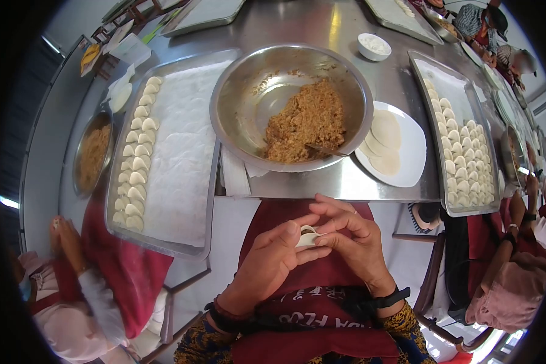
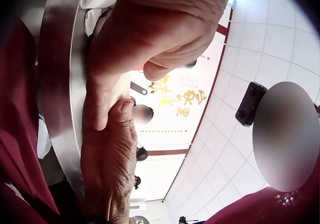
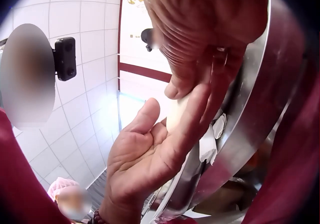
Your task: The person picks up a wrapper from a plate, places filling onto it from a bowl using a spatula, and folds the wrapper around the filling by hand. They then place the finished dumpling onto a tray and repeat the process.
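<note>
In front of the apron, below the table's edge, both hands meet at a small pale dumpling [image 1: 307, 240]. A dark bit of filling shows at its upper opening. My left hand [image 1: 272, 255] holds the dumpling among its fingers, with the thumb raised beside it. From the other side my right hand [image 1: 353, 242] pinches the edge of the wrapper between thumb and fingers. In the right wrist view the dumpling [image 3: 175, 116] lies along the left fingers, partly covered by them. The left wrist view shows only a sliver of the wrapper [image 2: 120, 90] between the hands.
A large steel bowl [image 1: 219, 121] of brown filling [image 1: 309, 118] stands ahead, beside a white plate [image 1: 414, 151] of round wrappers [image 1: 385, 130]. Trays with rows of dumplings flank it: left tray [image 1: 182, 151], right tray [image 1: 461, 91]. A small white bowl [image 1: 374, 47] sits behind. People sit on both sides.
</note>
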### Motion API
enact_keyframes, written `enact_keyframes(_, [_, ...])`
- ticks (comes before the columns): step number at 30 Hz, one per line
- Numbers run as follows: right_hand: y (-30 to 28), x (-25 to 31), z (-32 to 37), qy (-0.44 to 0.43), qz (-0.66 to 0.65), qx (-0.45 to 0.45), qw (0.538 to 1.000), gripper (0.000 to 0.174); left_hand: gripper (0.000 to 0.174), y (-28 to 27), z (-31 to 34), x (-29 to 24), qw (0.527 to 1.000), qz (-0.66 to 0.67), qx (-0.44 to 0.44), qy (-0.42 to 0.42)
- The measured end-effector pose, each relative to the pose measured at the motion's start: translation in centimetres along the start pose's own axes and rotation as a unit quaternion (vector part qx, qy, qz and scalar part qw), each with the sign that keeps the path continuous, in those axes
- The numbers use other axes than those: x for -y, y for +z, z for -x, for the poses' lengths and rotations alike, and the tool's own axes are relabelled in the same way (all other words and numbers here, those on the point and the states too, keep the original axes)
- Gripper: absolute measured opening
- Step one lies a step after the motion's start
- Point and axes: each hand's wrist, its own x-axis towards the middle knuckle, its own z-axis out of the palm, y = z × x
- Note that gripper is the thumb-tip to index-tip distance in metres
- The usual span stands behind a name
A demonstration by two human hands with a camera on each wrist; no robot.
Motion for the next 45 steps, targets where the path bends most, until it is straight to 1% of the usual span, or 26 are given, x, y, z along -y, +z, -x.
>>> enact_keyframes(5, [0.0,0.2,0.0,-0.008,0.024,0.021,0.999,0.016,0.054,0.3,0.2,-0.6,0.998,-0.057,0.013,-0.021])
enact_keyframes(7, [0.7,1.4,-0.2,0.083,-0.052,-0.011,0.995,0.016,0.054,0.3,0.2,-0.7,0.997,-0.068,0.021,-0.025])
enact_keyframes(8, [0.7,1.3,-0.1,0.083,-0.053,-0.011,0.995,0.016,0.054,0.5,0.2,-0.9,0.996,-0.081,0.019,-0.025])
enact_keyframes(10, [0.6,1.1,-0.1,0.038,0.024,0.000,0.999,0.017,0.055,0.5,0.0,-1.1,0.995,-0.094,0.017,-0.025])
enact_keyframes(11, [0.5,0.9,-0.1,0.038,0.024,0.001,0.999,0.017,0.055,0.4,0.0,-1.2,0.995,-0.096,0.027,-0.027])
enact_keyframes(13, [0.3,0.4,0.0,0.000,0.042,0.018,0.999,0.017,0.056,0.2,0.0,-1.1,0.994,-0.098,0.037,-0.029])
enact_keyframes(15, [0.4,0.0,0.1,-0.012,0.027,0.015,0.999,0.015,0.067,0.0,-0.2,-0.8,0.996,-0.077,0.026,-0.037])
enact_keyframes(16, [0.4,-0.1,0.1,-0.023,0.012,0.013,1.000,0.013,0.067,-0.2,-0.3,-0.7,0.996,-0.076,0.026,-0.037])
enact_keyframes(18, [0.8,0.2,0.2,-0.020,-0.019,-0.003,1.000,0.011,0.070,-0.5,-0.6,-0.2,0.994,0.082,0.010,-0.068])
enact_keyframes(19, [1.0,0.2,0.2,-0.017,-0.051,-0.019,0.998,0.010,0.070,-0.6,-0.9,0.3,0.994,0.082,0.009,-0.066])
enact_keyframes(21, [1.5,0.0,0.1,-0.016,-0.054,-0.034,0.998,0.010,0.070,-0.7,-1.6,1.4,0.961,0.264,0.010,-0.087])
enact_keyframes(25, [1.7,-0.3,0.2,0.002,-0.023,-0.057,0.998,0.013,0.066,-1.6,-1.9,2.6,0.951,0.297,0.018,-0.085])
enact_keyframes(26, [1.8,-0.2,0.1,0.003,-0.024,-0.055,0.998,0.013,0.064,-1.9,-2.0,2.7,0.947,0.311,0.039,-0.076])
enact_keyframes(28, [1.9,0.0,0.0,-0.002,0.033,-0.059,0.998,0.014,0.063,-1.6,-1.9,2.4,0.942,0.323,0.060,-0.064])
enact_keyframes(30, [1.8,-0.1,0.0,-0.001,0.029,-0.059,0.998,0.015,0.059,-0.6,-1.7,1.7,0.953,0.291,-0.011,-0.079])
enact_keyframes(31, [1.8,-0.2,0.1,0.001,0.024,-0.059,0.998,0.016,0.059,-0.9,-1.8,2.0,0.953,0.292,-0.011,-0.080])
enact_keyframes(33, [1.8,-0.4,0.2,0.001,0.004,-0.054,0.999,0.015,0.052,-2.1,-2.2,3.3,0.916,0.393,0.037,-0.067])
enact_keyframes(35, [1.8,-0.4,0.3,0.002,-0.015,-0.047,0.999,0.015,0.050,-2.6,-2.6,4.1,0.908,0.409,0.055,-0.067])
enact_keyframes(36, [1.8,-0.2,0.3,0.000,0.008,-0.048,0.999,0.015,0.048,-2.6,-2.7,4.1,0.900,0.424,0.072,-0.067])
enact_keyframes(37, [1.8,0.1,0.3,-0.002,0.032,-0.049,0.998,0.016,0.048,-2.2,-2.6,3.9,0.900,0.425,0.072,-0.066])
enact_keyframes(38, [1.9,0.4,0.3,-0.002,0.032,-0.048,0.998,0.016,0.046,-1.6,-2.4,3.4,0.920,0.385,0.032,-0.070])
enact_keyframes(39, [2.1,0.8,0.2,0.028,0.033,-0.062,0.997,0.015,0.044,-1.3,-2.4,3.1,0.936,0.343,-0.009,-0.073])
enact_keyframes(40, [2.2,1.0,0.2,0.057,0.035,-0.075,0.995,0.015,0.044,-1.3,-2.3,3.2,0.936,0.343,-0.009,-0.073])
enact_keyframes(41, [2.1,0.8,0.2,0.057,0.035,-0.075,0.995,0.015,0.044,-1.4,-2.3,3.3,0.937,0.343,-0.012,-0.066])
enact_keyframes(43, [1.8,0.2,0.1,-0.006,0.090,-0.047,0.995,0.015,0.043,-1.4,-2.2,3.3,0.937,0.344,-0.016,-0.058])
enact_keyframes(45, [1.6,-0.1,0.1,-0.012,0.093,-0.042,0.995,0.014,0.042,-1.2,-2.0,3.1,0.951,0.308,0.004,-0.041])
